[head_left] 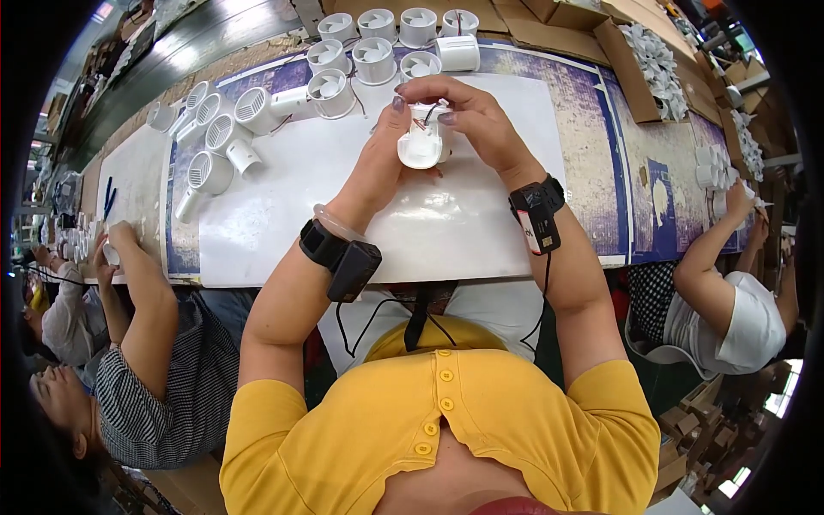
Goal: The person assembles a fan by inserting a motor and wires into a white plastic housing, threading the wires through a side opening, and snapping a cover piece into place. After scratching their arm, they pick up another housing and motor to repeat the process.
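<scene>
Over the white work surface, both my hands hold a white handheld fan housing with thin dark and red wires at its open end. My left hand is closed around its left side, thumb near the top. My right hand grips it from the far and right sides, fingertips close to the wires. The inside of the housing is partly hidden by my fingers. Just beyond my hands stand several white round fan cases with blades, and one lies on its side.
Several assembled white handheld fans lie to the left on the white sheet. A cardboard box of white parts stands at the far right. Co-workers sit on both sides, a person's arm at left and another's at right.
</scene>
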Demonstrator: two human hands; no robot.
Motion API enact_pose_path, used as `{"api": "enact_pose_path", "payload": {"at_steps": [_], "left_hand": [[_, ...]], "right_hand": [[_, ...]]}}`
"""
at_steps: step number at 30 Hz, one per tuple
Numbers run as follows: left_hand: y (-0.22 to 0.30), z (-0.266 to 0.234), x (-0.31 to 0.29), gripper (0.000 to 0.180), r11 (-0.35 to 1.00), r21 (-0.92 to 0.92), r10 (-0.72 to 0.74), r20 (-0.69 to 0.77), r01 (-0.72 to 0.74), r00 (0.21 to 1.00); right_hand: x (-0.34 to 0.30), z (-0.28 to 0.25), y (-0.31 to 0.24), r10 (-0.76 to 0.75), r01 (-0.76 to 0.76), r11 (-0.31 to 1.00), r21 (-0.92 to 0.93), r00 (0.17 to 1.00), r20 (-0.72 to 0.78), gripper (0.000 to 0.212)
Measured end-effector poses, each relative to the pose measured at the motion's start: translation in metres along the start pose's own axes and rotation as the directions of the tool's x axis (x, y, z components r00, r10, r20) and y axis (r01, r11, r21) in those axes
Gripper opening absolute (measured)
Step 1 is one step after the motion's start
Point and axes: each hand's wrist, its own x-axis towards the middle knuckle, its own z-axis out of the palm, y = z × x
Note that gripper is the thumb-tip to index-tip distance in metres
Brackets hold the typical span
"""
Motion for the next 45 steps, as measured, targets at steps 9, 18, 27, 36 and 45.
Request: {"api": "enact_pose_path", "payload": {"at_steps": [9, 18, 27, 36, 45], "left_hand": [[-0.002, -0.005, 0.004, 0.054, 0.981, 0.173, 0.084, -0.003, -0.082, 0.996], [-0.010, 0.002, 0.007, 0.050, 0.950, 0.133, 0.290, -0.045, -0.282, 0.956], [-0.005, 0.000, -0.001, 0.048, 0.988, 0.093, 0.126, -0.030, -0.123, 0.992], [-0.003, 0.005, 0.000, 0.056, 0.987, 0.077, 0.142, -0.046, -0.138, 0.989], [-0.012, 0.006, 0.002, 0.055, 0.933, 0.187, 0.329, -0.091, -0.308, 0.940]], "right_hand": [[0.001, 0.000, -0.008, -0.062, 0.062, 0.949, -0.310, 0.998, 0.008, 0.026], [0.002, 0.010, -0.008, -0.077, 0.074, 0.996, -0.046, 0.994, -0.072, 0.032], [0.000, 0.005, -0.017, -0.124, 0.141, 0.905, -0.400, 0.990, 0.069, 0.024], [0.000, 0.011, -0.012, -0.146, 0.101, 0.921, -0.377, 0.985, -0.094, 0.016], [-0.003, 0.022, -0.012, -0.088, 0.022, 0.960, -0.278, 0.970, -0.227, 0.024]]}}
